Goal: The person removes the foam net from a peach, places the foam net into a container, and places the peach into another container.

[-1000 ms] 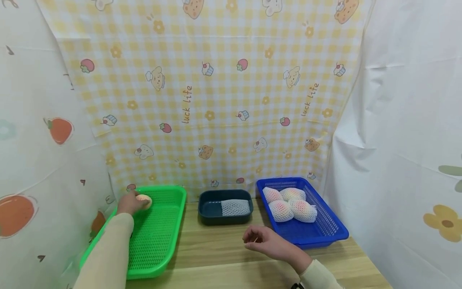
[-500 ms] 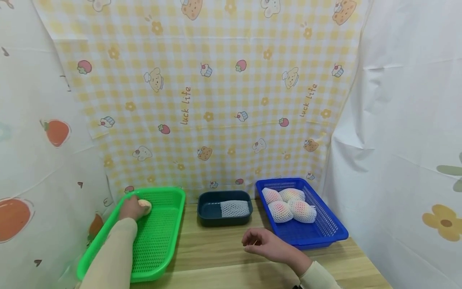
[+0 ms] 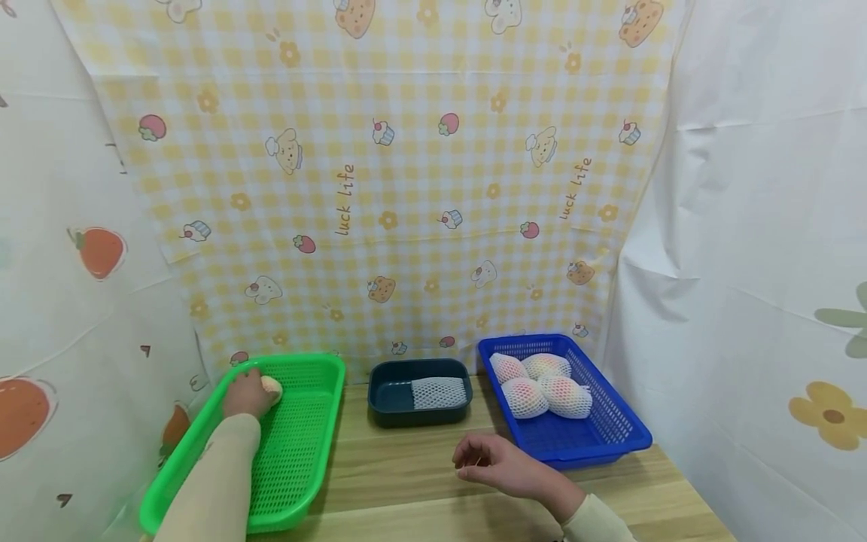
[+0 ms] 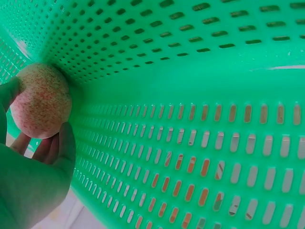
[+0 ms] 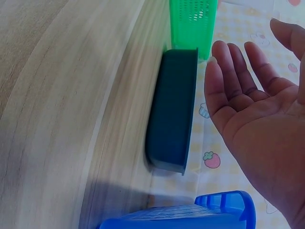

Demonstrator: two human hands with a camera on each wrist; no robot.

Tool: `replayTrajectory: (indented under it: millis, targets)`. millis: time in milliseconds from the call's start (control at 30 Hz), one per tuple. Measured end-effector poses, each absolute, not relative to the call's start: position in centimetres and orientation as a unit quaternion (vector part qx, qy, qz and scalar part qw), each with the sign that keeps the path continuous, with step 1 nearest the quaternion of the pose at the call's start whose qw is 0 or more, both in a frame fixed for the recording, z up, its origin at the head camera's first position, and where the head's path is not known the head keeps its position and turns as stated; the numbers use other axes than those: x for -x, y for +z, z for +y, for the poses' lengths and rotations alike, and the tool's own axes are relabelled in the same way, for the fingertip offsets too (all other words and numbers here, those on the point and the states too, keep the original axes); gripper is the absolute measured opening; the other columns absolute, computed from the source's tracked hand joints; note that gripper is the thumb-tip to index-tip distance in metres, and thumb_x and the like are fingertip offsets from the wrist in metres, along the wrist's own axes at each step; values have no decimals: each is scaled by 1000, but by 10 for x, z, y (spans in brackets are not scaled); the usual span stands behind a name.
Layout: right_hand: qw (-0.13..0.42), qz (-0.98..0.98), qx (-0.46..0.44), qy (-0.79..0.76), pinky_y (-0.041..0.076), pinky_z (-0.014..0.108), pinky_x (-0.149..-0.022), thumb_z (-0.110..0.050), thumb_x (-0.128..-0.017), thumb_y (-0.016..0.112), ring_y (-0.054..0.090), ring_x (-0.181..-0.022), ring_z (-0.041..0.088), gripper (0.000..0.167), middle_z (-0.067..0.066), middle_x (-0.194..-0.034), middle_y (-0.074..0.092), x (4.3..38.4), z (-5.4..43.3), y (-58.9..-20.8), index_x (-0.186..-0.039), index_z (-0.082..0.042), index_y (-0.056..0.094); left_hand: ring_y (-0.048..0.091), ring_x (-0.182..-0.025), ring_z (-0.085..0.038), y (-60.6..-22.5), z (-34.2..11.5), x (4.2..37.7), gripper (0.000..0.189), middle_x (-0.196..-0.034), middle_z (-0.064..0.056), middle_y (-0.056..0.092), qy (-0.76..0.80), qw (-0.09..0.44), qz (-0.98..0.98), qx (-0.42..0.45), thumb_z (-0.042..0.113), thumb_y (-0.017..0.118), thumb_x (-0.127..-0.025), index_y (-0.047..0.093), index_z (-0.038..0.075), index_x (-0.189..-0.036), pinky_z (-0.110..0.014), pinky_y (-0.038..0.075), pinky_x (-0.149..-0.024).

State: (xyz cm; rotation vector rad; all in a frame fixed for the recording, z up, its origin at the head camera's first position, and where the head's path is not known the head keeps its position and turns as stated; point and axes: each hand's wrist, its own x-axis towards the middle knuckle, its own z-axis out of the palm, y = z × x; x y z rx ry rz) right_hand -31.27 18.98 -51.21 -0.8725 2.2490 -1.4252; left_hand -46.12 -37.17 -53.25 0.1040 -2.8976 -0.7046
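At the far left corner of the green basket [image 3: 298,444], my left hand [image 3: 245,393] holds a peach [image 3: 273,387], partly hidden by the hand in the head view. The left wrist view shows its pinkish, speckled skin, with the thumb on one side and fingers around the other, close to the basket's holed walls. My right hand [image 3: 497,465] hovers over the wooden table in front of the blue basket [image 3: 555,444], fingers loosely bent and nothing in them. Several peaches in white foam nets [image 3: 567,396] lie together in the blue basket.
Between the baskets stands a dark teal tray [image 3: 389,416] with white foam nets [image 3: 439,393] lying flat in its right part. A checked cloth [image 3: 406,173] hangs behind, and white printed sheets [image 3: 745,226] hang at both sides.
My left hand has gone lower into the green basket's corner with the peach. The right hand keeps its place over the table. The head view has shifted slightly.
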Motion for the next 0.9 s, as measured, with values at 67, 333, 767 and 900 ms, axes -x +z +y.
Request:
replayTrajectory:
  millis: [67,333,767,900]
  targets:
    - [169,788,313,-503,58,28,-86,-19,-110,69,69,-104,16,17,11,-119,74,313,190,-513,-125,-10,72,43,-131,-71,-532,-371,461,71,-140,-53,42,-224,82,-970,-42,24,70,-106,37,-21,-151,-77,47,-101]
    - [178,780,321,-507,58,28,-86,-18,-110,69,70,-103,16,19,7,-117,74,314,190,-515,-125,-7,72,39,-136,-70,-528,-367,459,71,-145,-52,38,-220,75,-970,-67,21,68,-106,36,-21,-152,-78,47,-101]
    - [177,792,317,-491,58,28,-87,-22,-110,69,70,-105,16,16,4,-116,75,313,190,-513,-124,-15,73,44,-133,-68,-512,-366,456,76,-144,-52,40,-228,53,-970,-68,27,66,-104,36,-26,-150,-74,48,-103]
    - [175,797,317,-483,58,28,-87,-25,-111,69,70,-104,15,19,1,-114,75,314,190,-514,-125,-13,73,52,-126,-67,-490,-355,452,73,-145,-54,40,-224,67,-971,-44,27,67,-105,40,-26,-148,-72,51,-100]
